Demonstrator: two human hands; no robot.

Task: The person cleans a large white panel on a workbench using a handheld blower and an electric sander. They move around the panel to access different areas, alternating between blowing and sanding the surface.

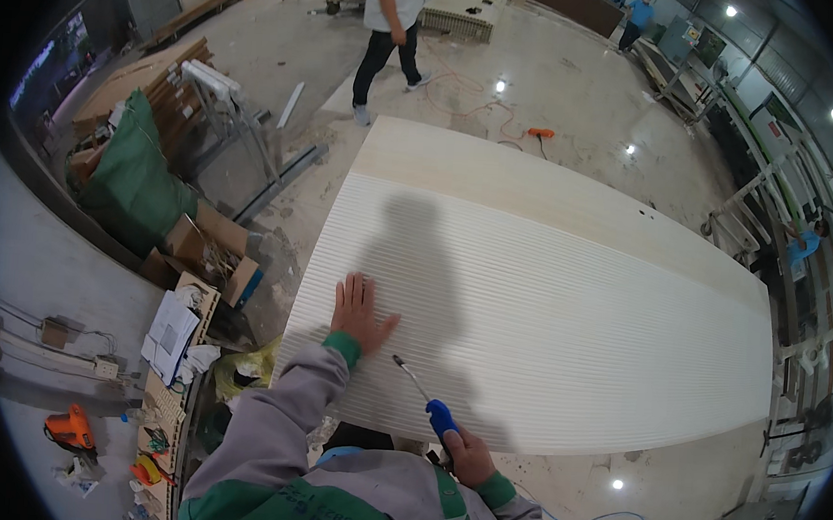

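A large whitish panel (pixel 564 336) with fine parallel grooves lies in front of me, a smooth pale strip along its far side. My left hand (pixel 361 314) rests on the grooves near the left edge, palm down with its fingers spread. Close to the panel's near edge, my right hand (pixel 469 457) is wrapped round a blue air blow gun (pixel 440 418). Its thin metal nozzle points up and left over the grooves, ending in a dark tip a little below my left hand. My shadow falls across the panel.
At left stand a green sack (pixel 135 181), an open cardboard box (pixel 212 243) and a narrow bench (pixel 161 406) with papers. Beyond the panel, a person (pixel 392 30) in dark trousers is on the floor, near an orange cord (pixel 465 96). A blue hose (pixel 601 519) lies at lower right.
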